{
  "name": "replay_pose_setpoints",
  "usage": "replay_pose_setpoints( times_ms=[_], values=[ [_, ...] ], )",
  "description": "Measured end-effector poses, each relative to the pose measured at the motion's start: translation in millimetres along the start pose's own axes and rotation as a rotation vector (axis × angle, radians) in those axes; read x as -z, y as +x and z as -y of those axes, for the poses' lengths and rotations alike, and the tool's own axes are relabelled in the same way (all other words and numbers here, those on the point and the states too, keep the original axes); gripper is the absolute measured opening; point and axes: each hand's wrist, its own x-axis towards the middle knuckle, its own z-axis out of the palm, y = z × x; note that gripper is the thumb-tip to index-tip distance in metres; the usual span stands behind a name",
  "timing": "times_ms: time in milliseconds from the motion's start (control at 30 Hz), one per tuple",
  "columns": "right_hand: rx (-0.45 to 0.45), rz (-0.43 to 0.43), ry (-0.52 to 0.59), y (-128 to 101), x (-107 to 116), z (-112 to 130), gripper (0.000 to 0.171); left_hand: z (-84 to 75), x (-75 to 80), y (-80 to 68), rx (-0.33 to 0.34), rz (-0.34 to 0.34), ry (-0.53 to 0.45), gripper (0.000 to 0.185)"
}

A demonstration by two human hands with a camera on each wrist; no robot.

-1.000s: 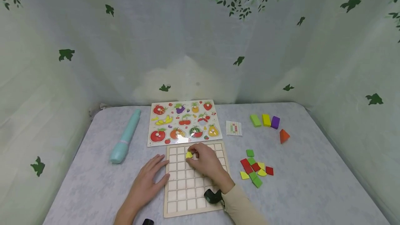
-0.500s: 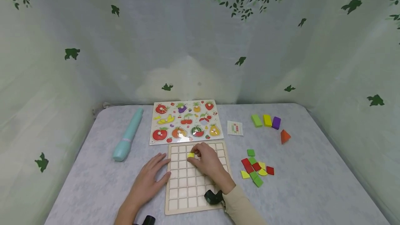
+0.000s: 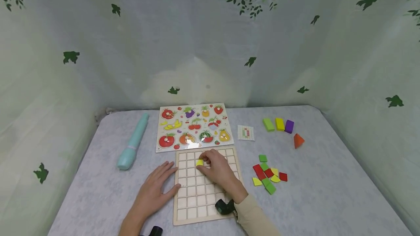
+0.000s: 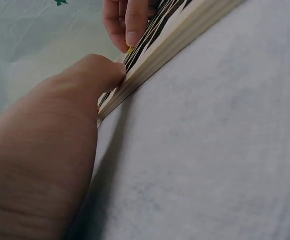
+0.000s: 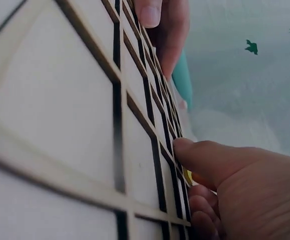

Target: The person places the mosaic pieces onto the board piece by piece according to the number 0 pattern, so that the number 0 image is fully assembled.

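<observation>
A wooden grid board point(image 3: 197, 199) lies on the grey table in front of me. My right hand point(image 3: 210, 165) reaches over its upper rows and pinches a yellow tile point(image 3: 199, 162), which sits in a cell of the second row. In the right wrist view the thumb of the right hand point(image 5: 225, 175) stretches along the board point(image 5: 59, 100), with a sliver of the yellow tile point(image 5: 187, 175) beside it. My left hand point(image 3: 164, 177) lies flat on the table, its straight fingers touching the board's left edge. The left wrist view shows the left hand point(image 4: 59, 150) against the board's edge point(image 4: 175, 40).
A fruit puzzle board point(image 3: 193, 126) lies behind the grid. A teal cylinder point(image 3: 132, 143) is to the left. On the right are a small pattern card point(image 3: 245, 133), loose coloured tiles point(image 3: 267, 176), green point(image 3: 268, 124), yellow point(image 3: 279, 124) and purple point(image 3: 289, 126) blocks, and an orange cone point(image 3: 298, 141). Curtains surround the table.
The yellow tile, held tilted above the board a second ago, now lies lower in its cell under my right fingers. The left hand has stayed put.
</observation>
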Motion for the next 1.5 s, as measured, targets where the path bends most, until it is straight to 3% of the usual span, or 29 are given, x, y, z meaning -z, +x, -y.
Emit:
replay_pose_setpoints(
  times_ms=[300, 533, 733, 1033, 1300, 1500],
  values=[
    [0.013, 0.001, 0.008, -9.6, 17.5, 4.8, 0.026, 0.9, 2.5, 0.6, 0.013, 0.003, 0.036, 0.064],
    [0.067, 0.0, -0.036, -28.7, 41.8, -6.0, 0.035, -0.9, 2.1, -0.6, 0.02, 0.009, 0.023, 0.063],
    [0.029, -0.025, -0.033, -43.5, 65.8, -15.6, 0.039, 0.2, 2.7, -2.7, 0.016, -0.006, 0.016, 0.062],
    [-0.066, -0.007, -0.093, -65.2, 96.9, -46.3, 0.038, 0.6, 1.5, 2.7, -0.017, -0.029, -0.009, 0.059],
    [-0.072, 0.066, -0.187, -82.7, 129.2, -78.2, 0.034, -1.7, -1.4, 2.2, 0.02, -0.014, -0.022, 0.06],
    [-0.099, 0.111, -0.259, -85.6, 142.2, -89.1, 0.027, -1.9, 0.1, 2.5, 0.036, -0.014, -0.012, 0.061]
  ],
)
